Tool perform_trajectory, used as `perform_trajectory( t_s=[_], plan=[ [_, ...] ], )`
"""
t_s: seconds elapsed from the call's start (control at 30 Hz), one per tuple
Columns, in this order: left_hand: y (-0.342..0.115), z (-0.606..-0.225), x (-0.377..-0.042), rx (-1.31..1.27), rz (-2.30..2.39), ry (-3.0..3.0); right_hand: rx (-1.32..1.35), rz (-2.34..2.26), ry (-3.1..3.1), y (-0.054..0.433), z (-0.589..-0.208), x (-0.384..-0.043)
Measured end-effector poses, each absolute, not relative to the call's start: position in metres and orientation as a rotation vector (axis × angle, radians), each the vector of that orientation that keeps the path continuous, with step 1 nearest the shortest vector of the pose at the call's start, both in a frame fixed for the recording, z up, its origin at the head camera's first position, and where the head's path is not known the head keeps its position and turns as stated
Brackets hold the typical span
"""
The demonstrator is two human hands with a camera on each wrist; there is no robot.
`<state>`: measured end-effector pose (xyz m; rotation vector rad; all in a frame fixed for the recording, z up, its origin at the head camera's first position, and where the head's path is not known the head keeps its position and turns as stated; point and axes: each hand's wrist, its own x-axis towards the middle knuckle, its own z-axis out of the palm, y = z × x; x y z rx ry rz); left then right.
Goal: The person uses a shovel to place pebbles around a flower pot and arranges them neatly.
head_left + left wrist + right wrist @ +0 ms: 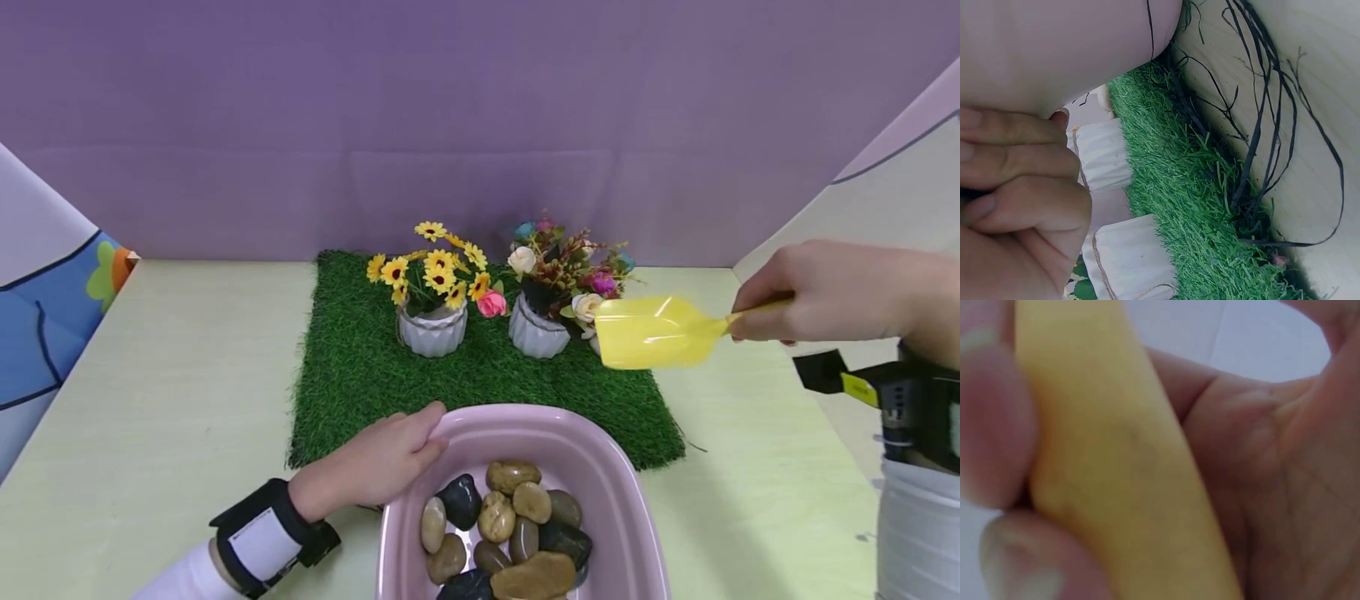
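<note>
A yellow plastic shovel (658,332) is held in the air by my right hand (840,287), its scoop pointing left. In the right wrist view, the fingers curl round its yellow handle (1110,450). My left hand (390,454) grips the upper left rim of a pink basin (525,414); the left wrist view shows its curled fingers (1022,162) against the basin's outer wall. Inside the basin lie several smooth stones (497,517), brown, tan and black. The basin's near end is cut off by the frame.
Behind the basin, a green turf mat (360,367) lies on the pale table (187,367). On it stand a white pot (433,332) with yellow flowers and another white pot (537,329) with mixed flowers. A purple backdrop (480,108) rises behind.
</note>
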<state>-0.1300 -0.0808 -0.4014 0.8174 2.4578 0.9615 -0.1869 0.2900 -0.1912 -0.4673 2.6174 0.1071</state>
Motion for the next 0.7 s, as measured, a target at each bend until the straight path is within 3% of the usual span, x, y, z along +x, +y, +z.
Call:
perform_trajectory(
  t_s=[0.7],
  plan=[
    [-0.08,-0.403,-0.13,0.816,0.941,2.48,-0.808,0.451,2.748,0.198,-0.228,-0.138]
  ],
)
